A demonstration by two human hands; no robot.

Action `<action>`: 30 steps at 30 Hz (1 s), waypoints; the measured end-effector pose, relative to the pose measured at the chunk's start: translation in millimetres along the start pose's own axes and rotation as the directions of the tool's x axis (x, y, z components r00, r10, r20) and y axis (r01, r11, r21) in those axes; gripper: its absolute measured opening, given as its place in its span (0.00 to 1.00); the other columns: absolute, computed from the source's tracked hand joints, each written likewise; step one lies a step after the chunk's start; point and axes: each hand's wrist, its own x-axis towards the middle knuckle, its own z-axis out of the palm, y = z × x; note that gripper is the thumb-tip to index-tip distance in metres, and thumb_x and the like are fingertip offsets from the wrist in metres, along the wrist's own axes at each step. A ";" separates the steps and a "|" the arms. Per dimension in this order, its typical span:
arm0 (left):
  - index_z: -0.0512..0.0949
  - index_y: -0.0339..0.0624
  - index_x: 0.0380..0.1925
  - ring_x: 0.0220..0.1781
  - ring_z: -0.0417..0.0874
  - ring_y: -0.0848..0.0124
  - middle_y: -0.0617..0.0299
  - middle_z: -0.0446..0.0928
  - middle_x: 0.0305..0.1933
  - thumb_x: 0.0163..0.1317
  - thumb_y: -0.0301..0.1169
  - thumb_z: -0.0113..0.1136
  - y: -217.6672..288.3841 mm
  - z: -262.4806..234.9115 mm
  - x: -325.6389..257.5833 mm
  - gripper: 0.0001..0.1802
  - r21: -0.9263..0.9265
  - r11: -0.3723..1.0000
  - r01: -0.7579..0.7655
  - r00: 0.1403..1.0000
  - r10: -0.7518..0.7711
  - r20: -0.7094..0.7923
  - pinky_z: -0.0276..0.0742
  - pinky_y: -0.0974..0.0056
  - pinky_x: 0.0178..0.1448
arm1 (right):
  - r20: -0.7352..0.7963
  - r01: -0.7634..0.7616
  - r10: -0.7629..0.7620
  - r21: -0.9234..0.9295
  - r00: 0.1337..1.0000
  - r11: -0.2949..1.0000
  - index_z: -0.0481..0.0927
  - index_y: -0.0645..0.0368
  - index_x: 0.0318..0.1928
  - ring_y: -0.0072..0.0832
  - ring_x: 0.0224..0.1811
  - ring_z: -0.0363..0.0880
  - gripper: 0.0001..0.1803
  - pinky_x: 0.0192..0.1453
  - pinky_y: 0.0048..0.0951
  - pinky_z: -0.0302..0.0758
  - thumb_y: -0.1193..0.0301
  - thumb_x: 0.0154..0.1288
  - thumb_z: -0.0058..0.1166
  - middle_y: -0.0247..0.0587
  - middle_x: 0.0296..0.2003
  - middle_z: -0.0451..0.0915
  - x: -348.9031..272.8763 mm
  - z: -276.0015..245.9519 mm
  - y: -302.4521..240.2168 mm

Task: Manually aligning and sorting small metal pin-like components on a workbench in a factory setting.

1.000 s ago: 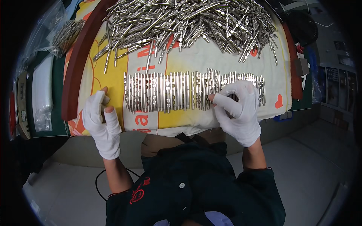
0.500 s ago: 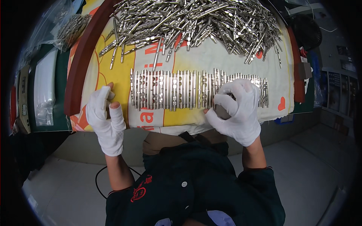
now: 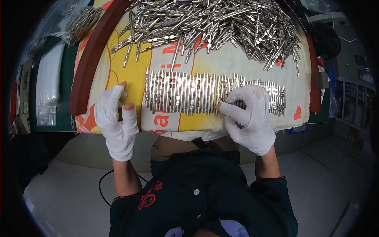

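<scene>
A row of slim silver metal rods [image 3: 179, 93], some with thicker rounded sections, lies side by side on a printed cloth [image 3: 138, 120]. My white-gloved right hand [image 3: 252, 122] is over the right part of this row, hiding some rods. Its fingers are bent and apart, and one bare fingertip is at the rods beside a narrow gap; I see nothing held. My left hand [image 3: 118, 122], also gloved with bare fingertips, hovers by the row's left end. Its thumb and fingers are apart with nothing between them.
A large jumbled heap of similar metal rods [image 3: 213, 23] lies beyond the row. Dark red bars [image 3: 92, 63] edge the cloth on both sides. Further left are a clear bag of rods [image 3: 81, 25] and white plastic sheets [image 3: 49, 83]. A dark round object [image 3: 325, 39] stands at far right.
The whole view has shifted slightly, moving the rods to the right in it. My right hand's fingers have changed their bend and its fingertip is further up on the rods. My left hand stays open.
</scene>
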 end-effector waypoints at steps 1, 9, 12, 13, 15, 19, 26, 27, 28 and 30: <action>0.78 0.34 0.50 0.31 0.73 0.66 0.57 0.73 0.33 0.70 0.43 0.56 -0.5 0.4 -0.2 0.21 0.003 1.000 -0.007 1.000 0.007 -0.003 0.69 0.63 0.39 | 0.021 0.020 -0.020 -0.001 1.000 1.000 0.80 0.49 0.36 0.38 0.45 0.70 0.18 0.49 0.40 0.64 0.80 0.40 0.59 0.32 0.39 0.73 0.2 -0.1 -0.4; 0.78 0.34 0.51 0.32 0.73 0.65 0.57 0.73 0.34 0.70 0.44 0.57 -2.1 -2.1 -2.4 0.22 0.018 1.000 -0.015 1.000 0.015 0.002 0.69 0.62 0.40 | 0.032 -0.010 0.010 0.022 0.999 1.000 0.78 0.49 0.33 0.37 0.43 0.70 0.13 0.48 0.39 0.63 0.73 0.43 0.63 0.32 0.37 0.71 6.9 2.1 -9.7; 0.78 0.35 0.51 0.33 0.74 0.64 0.56 0.74 0.35 0.69 0.43 0.57 -1.8 -2.1 -2.7 0.22 0.029 1.000 -0.010 1.000 0.010 0.009 0.69 0.61 0.42 | -0.019 0.003 -0.003 -0.003 1.000 1.000 0.77 0.50 0.29 0.35 0.41 0.69 0.10 0.45 0.38 0.62 0.70 0.44 0.65 0.31 0.36 0.69 9.8 8.2 -10.1; 0.78 0.35 0.51 0.34 0.74 0.63 0.56 0.74 0.35 0.69 0.43 0.58 -1.4 -2.1 -3.0 0.22 0.032 0.999 -0.007 1.000 0.006 0.015 0.69 0.60 0.42 | -0.037 0.002 -0.003 -0.029 0.999 1.000 0.76 0.50 0.28 0.35 0.41 0.69 0.10 0.45 0.39 0.62 0.70 0.44 0.65 0.31 0.35 0.69 10.5 10.0 -10.4; 0.78 0.36 0.51 0.34 0.75 0.62 0.56 0.75 0.36 0.68 0.43 0.58 -0.1 -2.4 -2.8 0.21 0.033 0.999 0.009 1.000 -0.010 0.026 0.69 0.60 0.43 | -0.045 0.002 -0.004 -0.043 0.999 0.999 0.75 0.50 0.27 0.35 0.40 0.69 0.10 0.44 0.39 0.62 0.69 0.44 0.66 0.31 0.35 0.70 12.3 12.5 -11.0; 0.77 0.37 0.51 0.36 0.76 0.61 0.55 0.77 0.38 0.67 0.41 0.60 1.8 -4.8 -1.1 0.20 0.029 0.999 0.038 0.998 -0.040 0.051 0.69 0.59 0.44 | -0.027 -0.028 0.027 -0.057 0.999 0.998 0.75 0.51 0.26 0.36 0.41 0.69 0.11 0.44 0.40 0.62 0.70 0.42 0.65 0.32 0.34 0.70 17.0 11.4 -14.4; 0.78 0.38 0.50 0.37 0.76 0.61 0.56 0.76 0.38 0.67 0.42 0.60 3.4 -5.1 -2.6 0.20 0.039 0.997 0.068 0.996 -0.071 0.060 0.68 0.59 0.45 | -0.039 -0.065 0.063 -0.044 0.997 0.997 0.77 0.51 0.29 0.36 0.42 0.70 0.11 0.44 0.40 0.64 0.73 0.42 0.63 0.33 0.36 0.70 17.2 14.0 -17.1; 0.78 0.38 0.50 0.37 0.76 0.61 0.56 0.76 0.38 0.66 0.42 0.60 3.7 -5.9 -2.8 0.20 0.043 0.996 0.074 0.995 -0.077 0.062 0.68 0.59 0.45 | -0.038 -0.063 0.061 -0.040 0.997 0.997 0.77 0.51 0.29 0.36 0.42 0.70 0.11 0.44 0.40 0.64 0.73 0.42 0.63 0.33 0.36 0.70 17.7 13.6 -17.6; 0.78 0.38 0.50 0.37 0.76 0.61 0.56 0.76 0.38 0.66 0.43 0.60 3.9 -6.6 -3.2 0.20 0.047 0.996 0.080 0.994 -0.083 0.065 0.68 0.59 0.45 | -0.003 -0.039 0.039 -0.016 0.999 0.999 0.78 0.50 0.32 0.37 0.43 0.70 0.13 0.46 0.40 0.64 0.76 0.42 0.63 0.33 0.37 0.71 18.2 12.1 -18.3; 0.78 0.39 0.50 0.37 0.76 0.60 0.56 0.76 0.38 0.66 0.43 0.60 3.8 -6.5 -2.2 0.20 0.053 0.996 0.078 0.994 -0.081 0.067 0.68 0.59 0.45 | 0.029 -0.017 0.017 0.004 0.999 1.000 0.79 0.50 0.35 0.38 0.45 0.70 0.16 0.49 0.40 0.65 0.78 0.41 0.63 0.33 0.38 0.72 18.6 10.0 -17.7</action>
